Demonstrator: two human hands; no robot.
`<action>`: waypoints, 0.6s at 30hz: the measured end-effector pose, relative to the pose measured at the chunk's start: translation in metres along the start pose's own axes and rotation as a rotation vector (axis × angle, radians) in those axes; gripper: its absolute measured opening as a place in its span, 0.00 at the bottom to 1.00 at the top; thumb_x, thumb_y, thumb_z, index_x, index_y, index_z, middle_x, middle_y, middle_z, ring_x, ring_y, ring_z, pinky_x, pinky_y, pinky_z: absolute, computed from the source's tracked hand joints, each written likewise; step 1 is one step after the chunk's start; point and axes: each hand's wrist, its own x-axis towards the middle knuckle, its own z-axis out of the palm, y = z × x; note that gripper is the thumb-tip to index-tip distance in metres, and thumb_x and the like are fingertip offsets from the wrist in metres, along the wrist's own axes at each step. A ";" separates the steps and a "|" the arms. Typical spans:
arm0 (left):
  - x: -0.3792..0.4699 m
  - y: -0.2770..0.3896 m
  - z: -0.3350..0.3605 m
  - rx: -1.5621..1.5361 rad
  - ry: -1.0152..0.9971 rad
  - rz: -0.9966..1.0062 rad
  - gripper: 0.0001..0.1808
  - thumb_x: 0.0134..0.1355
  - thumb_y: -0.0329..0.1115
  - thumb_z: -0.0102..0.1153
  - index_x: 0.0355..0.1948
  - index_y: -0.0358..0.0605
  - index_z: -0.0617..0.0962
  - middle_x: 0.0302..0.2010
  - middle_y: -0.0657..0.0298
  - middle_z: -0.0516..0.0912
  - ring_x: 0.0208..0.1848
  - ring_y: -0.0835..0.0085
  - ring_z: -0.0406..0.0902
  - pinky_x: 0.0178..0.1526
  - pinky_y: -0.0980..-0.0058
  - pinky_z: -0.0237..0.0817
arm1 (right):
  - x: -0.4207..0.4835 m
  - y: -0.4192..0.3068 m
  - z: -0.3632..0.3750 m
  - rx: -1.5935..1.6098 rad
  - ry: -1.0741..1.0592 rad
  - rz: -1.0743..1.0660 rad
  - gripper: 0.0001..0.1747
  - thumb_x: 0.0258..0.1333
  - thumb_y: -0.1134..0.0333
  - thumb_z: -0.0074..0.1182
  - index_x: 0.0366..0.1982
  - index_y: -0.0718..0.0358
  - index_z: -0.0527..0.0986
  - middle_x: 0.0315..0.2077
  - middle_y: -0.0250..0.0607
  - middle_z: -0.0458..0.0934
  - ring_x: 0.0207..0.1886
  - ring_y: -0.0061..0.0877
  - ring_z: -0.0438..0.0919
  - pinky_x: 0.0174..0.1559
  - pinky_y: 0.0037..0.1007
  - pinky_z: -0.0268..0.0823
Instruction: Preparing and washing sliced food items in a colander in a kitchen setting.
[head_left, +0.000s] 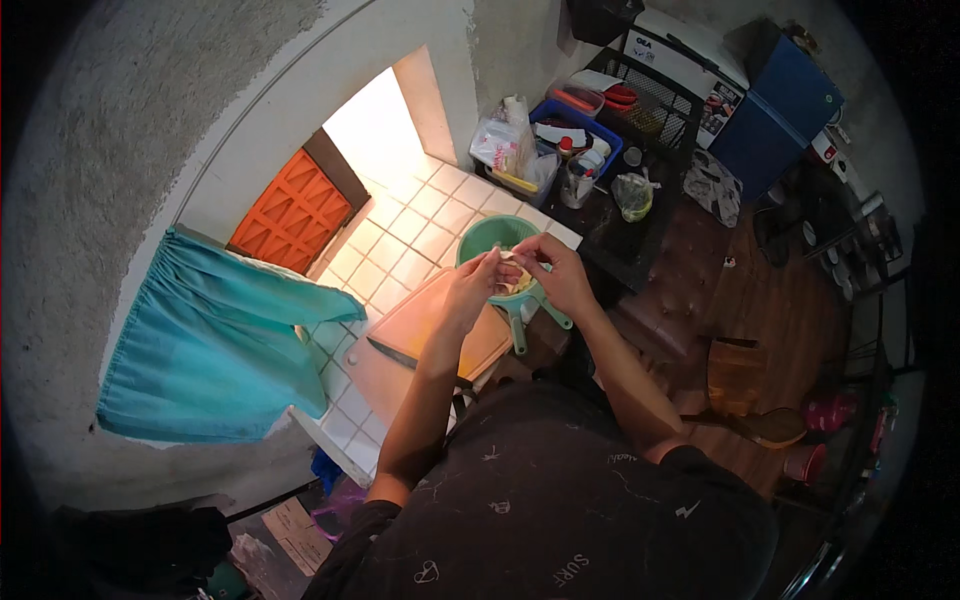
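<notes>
Both hands meet over a green plastic colander (487, 229) at the end of the tiled counter. My left hand (480, 281) and my right hand (553, 270) hold a small pale piece (508, 256) between their fingertips; what it is cannot be told. More pale pieces (523, 282) lie in the colander, partly hidden by the fingers. Two green handles, one of them a colander handle (519, 334), point towards me. Left of the colander, a cutting board (427, 315) lies on a second, paler board (367, 371). A knife (394, 353) rests along the near edge, partly behind my left forearm.
White tiles (412, 240) cover the counter, with a teal curtain (217, 345) hanging at its left. Beyond the colander stand a blue plastic basket (611, 142) of kitchen items, a clear container (577, 187) and a tied plastic bag (634, 196) on a dark surface.
</notes>
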 end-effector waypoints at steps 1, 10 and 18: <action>-0.004 0.002 0.007 -0.131 -0.018 0.038 0.11 0.74 0.32 0.56 0.52 0.37 0.79 0.43 0.59 0.86 0.43 0.72 0.85 0.49 0.72 0.74 | -0.002 -0.008 -0.003 -0.139 -0.016 -0.160 0.07 0.65 0.73 0.62 0.43 0.66 0.81 0.42 0.35 0.84 0.42 0.20 0.81 0.45 0.25 0.73; 0.000 0.007 0.030 0.202 0.119 0.236 0.09 0.72 0.29 0.57 0.46 0.32 0.83 0.41 0.57 0.88 0.43 0.71 0.87 0.50 0.74 0.77 | 0.000 -0.013 -0.028 -0.140 -0.067 0.062 0.13 0.59 0.72 0.67 0.46 0.62 0.82 0.38 0.35 0.84 0.42 0.21 0.81 0.46 0.26 0.72; 0.001 0.014 0.058 0.421 0.281 0.285 0.12 0.72 0.33 0.60 0.45 0.33 0.84 0.36 0.62 0.89 0.39 0.78 0.85 0.45 0.80 0.73 | 0.021 -0.005 -0.044 -0.206 -0.139 -0.042 0.11 0.58 0.73 0.66 0.44 0.64 0.82 0.37 0.41 0.85 0.38 0.26 0.83 0.43 0.28 0.74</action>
